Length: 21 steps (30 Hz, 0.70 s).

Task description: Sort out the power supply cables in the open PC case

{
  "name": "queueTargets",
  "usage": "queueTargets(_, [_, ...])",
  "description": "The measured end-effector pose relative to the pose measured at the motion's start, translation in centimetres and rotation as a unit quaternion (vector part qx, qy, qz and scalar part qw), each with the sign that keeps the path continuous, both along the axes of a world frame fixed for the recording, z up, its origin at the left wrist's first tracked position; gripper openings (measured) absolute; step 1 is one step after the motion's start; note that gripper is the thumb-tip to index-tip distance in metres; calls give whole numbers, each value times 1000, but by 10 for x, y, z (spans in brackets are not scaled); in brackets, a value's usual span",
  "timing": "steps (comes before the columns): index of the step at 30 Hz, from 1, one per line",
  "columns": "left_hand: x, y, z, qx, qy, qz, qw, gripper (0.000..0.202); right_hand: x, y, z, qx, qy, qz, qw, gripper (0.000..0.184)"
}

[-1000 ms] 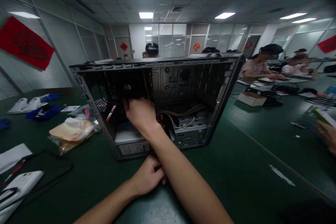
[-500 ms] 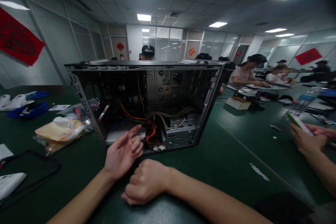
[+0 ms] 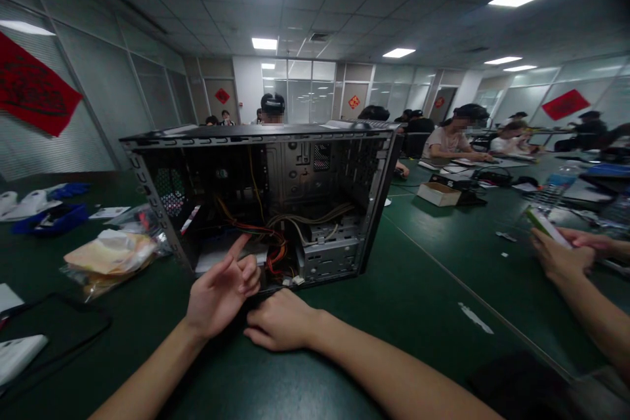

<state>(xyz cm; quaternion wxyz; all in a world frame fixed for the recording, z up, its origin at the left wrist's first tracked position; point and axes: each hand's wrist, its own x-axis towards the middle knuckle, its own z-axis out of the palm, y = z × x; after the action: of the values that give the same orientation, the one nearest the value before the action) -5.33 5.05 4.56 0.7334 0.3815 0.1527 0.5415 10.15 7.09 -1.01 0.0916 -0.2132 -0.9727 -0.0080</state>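
An open computer case (image 3: 384,210) lies in front of me with its side panel off, showing the metal interior. My left hand (image 3: 221,292) is palm up at its lower front edge, the index finger stretched towards the inside and the other fingers loosely curled, holding nothing. My right hand (image 3: 283,320) rests on the table just in front of the case, closed in a fist with nothing visible in it. Orange and red cables (image 3: 276,249) bunch inside the case near the left fingertips. A metal drive cage (image 3: 329,259) sits at the lower right inside.
Left on the green table (image 3: 305,380) are a plastic bag with yellowish contents (image 3: 111,252), a blue tray (image 3: 73,218) and a white device (image 3: 20,354) with a black cable. At right, another person's hands (image 3: 566,256) hold a slim white-green object. A cardboard box (image 3: 438,194) stands beyond.
My right fist has moved forward, nearer the case. The left index finger reaches further towards the interior. The view has tilted up slightly, and the case appears a little further left.
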Motion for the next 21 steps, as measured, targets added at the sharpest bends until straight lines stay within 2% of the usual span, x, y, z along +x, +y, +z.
queueTargets(9, [-5,2,7,-18,-53,22,998,23,1,-3,3,-17,-10,-12,1000,31])
queueTargets(14, [-4,1,5,-34,-48,27,998,6,1,-4,2,-23,-11,-15,1000,31])
queueTargets(18, [-5,2,5,-40,-47,39,997,5,0,-4,1,-9,-2,-13,1000,31])
queueTargets(21, [-8,4,-1,-23,-22,50,998,5,0,-3,-4,4,12,-12,1000,31])
